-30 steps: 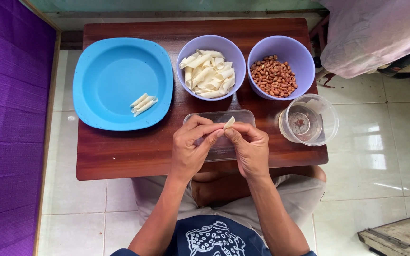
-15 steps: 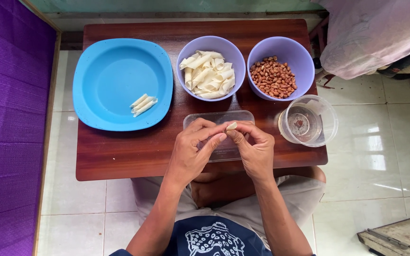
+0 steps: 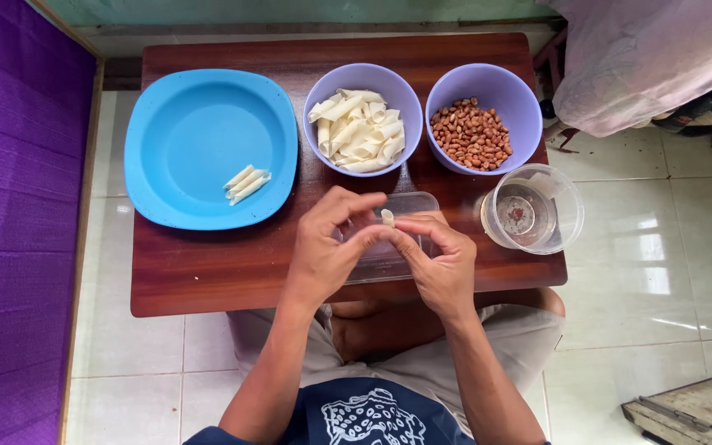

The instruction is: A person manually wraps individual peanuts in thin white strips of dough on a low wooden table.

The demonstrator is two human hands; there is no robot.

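My left hand (image 3: 327,247) and my right hand (image 3: 438,259) meet over a clear plastic lid (image 3: 409,204) on the wooden table (image 3: 208,264). Both pinch a small pale dough roll (image 3: 387,217) between thumbs and fingertips; only its upper end shows. Behind the hands stands a purple bowl of pale dough strips (image 3: 361,129) and a purple bowl of peanuts (image 3: 473,132). Three finished rolls (image 3: 245,183) lie on the blue plate (image 3: 175,115) at the left.
A clear round plastic container (image 3: 533,208) stands at the right table edge. A purple mat (image 3: 10,206) lies along the left, white floor tiles at the right, and a pink cloth (image 3: 653,58) hangs at the top right.
The dough piece has gone from a tilted flat strip to a short upright roll. Both hands shifted slightly left, and my left fingers lifted higher.
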